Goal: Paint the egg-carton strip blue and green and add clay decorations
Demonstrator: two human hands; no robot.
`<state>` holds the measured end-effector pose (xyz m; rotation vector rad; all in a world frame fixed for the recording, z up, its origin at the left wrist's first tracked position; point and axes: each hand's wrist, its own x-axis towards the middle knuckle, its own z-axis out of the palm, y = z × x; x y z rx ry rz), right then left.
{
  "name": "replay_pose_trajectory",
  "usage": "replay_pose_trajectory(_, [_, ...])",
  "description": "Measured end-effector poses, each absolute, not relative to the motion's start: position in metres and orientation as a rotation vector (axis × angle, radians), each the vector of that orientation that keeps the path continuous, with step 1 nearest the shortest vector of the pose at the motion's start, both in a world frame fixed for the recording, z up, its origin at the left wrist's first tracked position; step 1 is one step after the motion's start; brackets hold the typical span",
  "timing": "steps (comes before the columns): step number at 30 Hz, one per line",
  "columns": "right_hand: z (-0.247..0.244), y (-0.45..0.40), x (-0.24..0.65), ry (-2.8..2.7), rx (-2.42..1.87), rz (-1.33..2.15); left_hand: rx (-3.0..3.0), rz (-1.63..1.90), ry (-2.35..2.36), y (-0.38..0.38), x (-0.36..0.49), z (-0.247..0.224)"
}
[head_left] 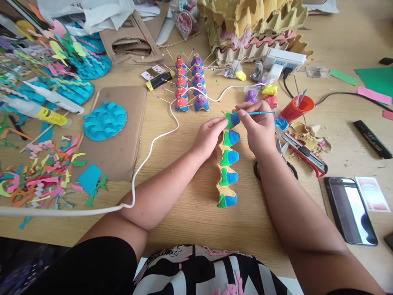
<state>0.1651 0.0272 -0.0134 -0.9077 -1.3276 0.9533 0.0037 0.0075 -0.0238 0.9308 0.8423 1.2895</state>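
Note:
A strip cut from an egg carton lies lengthwise on the table in front of me, its several cups coated in green and blue clay. My left hand pinches the strip's far end, with the fingertips on the green clay. In my right hand is a thin blue modelling tool, gripped between thumb and fingers over the blue part of the farthest cup. The tool's working tip is hidden by the hand. Just beyond stand a red carton caterpillar and a purple carton caterpillar with pin-like sticks.
A white cable crosses the table and my left forearm. Scissors, a utility knife and a phone lie at right. Stacked egg trays stand behind. Paper scraps and cardboard are left.

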Motion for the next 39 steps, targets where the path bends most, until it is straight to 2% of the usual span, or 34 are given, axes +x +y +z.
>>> replay_pose_trajectory(7, [-0.017,0.028,0.165,-1.328,-0.921,0.950,0.916,1.283,0.864,0.007,0.005,-0.024])
replay_pose_trajectory(14, [-0.033,0.043,0.175,-1.275,-0.950,0.772,0.919,1.284,0.903,0.006,0.004,-0.022])
replay_pose_trajectory(23, [-0.024,0.035,0.170,-1.301,-0.960,0.846,0.926,1.275,0.840,0.006,0.005,-0.021])
replay_pose_trajectory(28, [-0.028,0.041,0.173,-1.235,-0.935,0.719,0.920,1.284,0.862,0.006,0.005,-0.022])
replay_pose_trajectory(33, [-0.028,0.039,0.171,-1.309,-0.898,0.817,0.921,1.281,0.846,0.006,0.005,-0.021])
replay_pose_trajectory(39, [-0.036,0.044,0.176,-1.145,-0.973,0.697,0.921,1.261,0.894,0.005,0.004,-0.019])
